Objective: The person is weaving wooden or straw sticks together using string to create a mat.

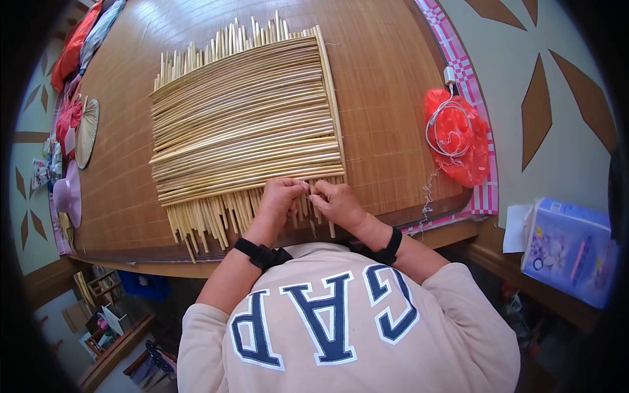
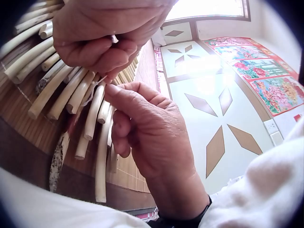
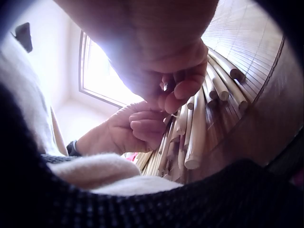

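A panel of peeled stalks, laid crosswise over a second layer, lies on the table. Both hands meet at its near edge, by its right corner. My left hand has its fingers curled, pinching a thin white string at the stalk ends. Opposite it, my right hand pinches the string between thumb and forefinger. In the left wrist view the string loops around a stalk end just under the fingertips. A flat, pointed, mottled strip hangs among the stalk ends. Curled fingers hide part of the string.
At the right, a red plastic bag lies under a white cable, with loose string trailing toward the table edge. A purple package stands beyond. A hand fan and a pink hat lie on the left.
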